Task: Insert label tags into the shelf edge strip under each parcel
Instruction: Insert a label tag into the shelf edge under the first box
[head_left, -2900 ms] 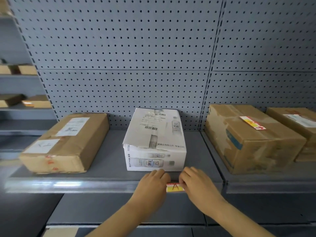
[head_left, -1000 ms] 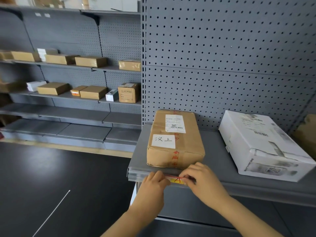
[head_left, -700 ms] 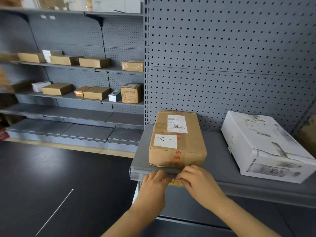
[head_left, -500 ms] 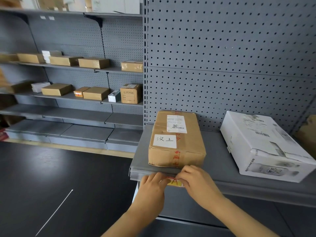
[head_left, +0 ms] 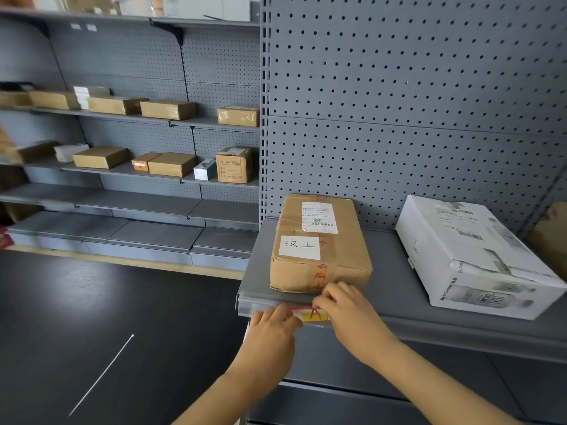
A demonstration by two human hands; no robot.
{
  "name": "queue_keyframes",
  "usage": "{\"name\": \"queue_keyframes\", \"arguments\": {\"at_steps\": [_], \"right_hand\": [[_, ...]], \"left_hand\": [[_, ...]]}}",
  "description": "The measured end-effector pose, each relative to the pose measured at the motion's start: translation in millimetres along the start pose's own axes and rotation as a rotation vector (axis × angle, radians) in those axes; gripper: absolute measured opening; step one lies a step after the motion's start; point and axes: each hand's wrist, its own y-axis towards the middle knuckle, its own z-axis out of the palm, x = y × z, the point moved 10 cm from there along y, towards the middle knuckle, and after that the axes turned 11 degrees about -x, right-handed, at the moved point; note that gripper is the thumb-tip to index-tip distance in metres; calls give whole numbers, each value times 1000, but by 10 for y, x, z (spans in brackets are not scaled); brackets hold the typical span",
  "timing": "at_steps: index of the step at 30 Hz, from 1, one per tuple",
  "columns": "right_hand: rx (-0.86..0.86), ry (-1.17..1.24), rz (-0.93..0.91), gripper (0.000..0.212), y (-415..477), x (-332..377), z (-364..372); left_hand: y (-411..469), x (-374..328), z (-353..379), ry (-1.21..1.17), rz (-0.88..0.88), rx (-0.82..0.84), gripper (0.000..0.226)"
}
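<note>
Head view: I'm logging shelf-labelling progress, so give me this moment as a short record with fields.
tag: yellow and red label tag, in the shelf edge strip
parcel above tag: brown parcel with a white handwritten sticker
left hand: left hand, fingers at the tag's left end
right hand: right hand, fingers at the tag's right end
neighbouring parcel: white box, to the right; no tag visible under it
</note>
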Motion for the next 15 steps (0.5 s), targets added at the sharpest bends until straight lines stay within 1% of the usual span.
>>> {"name": "queue_keyframes", "arguments": {"at_steps": [5,9,12,15], "right_hand": [[-70,-27,65,53,-13,-23,-158],[-119,-3,165,48,-159,-132,-259],[-133,10,213,41,-292,-230,-363],[-193,42,250,26,-435,-306,-571]], "left_hand": [[3,-16,-57,-35,12,-10,34],[47,-112,-98,-89,60,-38,33],[103,-229,-50,-124,95,-41,33],[209,-497,6,-143,172,-21,30]]}}
